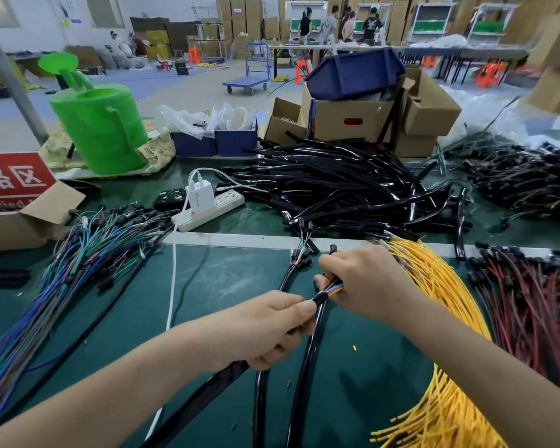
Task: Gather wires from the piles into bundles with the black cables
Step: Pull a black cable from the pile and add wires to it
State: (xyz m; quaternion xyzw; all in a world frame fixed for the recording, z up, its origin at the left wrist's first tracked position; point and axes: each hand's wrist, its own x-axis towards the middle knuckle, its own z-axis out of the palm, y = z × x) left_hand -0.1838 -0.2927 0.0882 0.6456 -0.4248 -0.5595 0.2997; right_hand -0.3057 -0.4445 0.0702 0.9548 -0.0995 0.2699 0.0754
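my left hand (265, 331) grips the black cable (307, 360), right hand (366, 282) pinches coloured wires (335, 290) at its end, yellow pile (434, 286) just right.

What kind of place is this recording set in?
Probably a wire-harness assembly workshop: sorted piles of yellow wires and black cables cover a green work table, with stacked cardboard boxes behind.

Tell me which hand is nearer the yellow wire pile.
Right. The right hand is directly beside the yellow wire pile, pinching coloured wires. The left hand is farther left, gripping a black cable.
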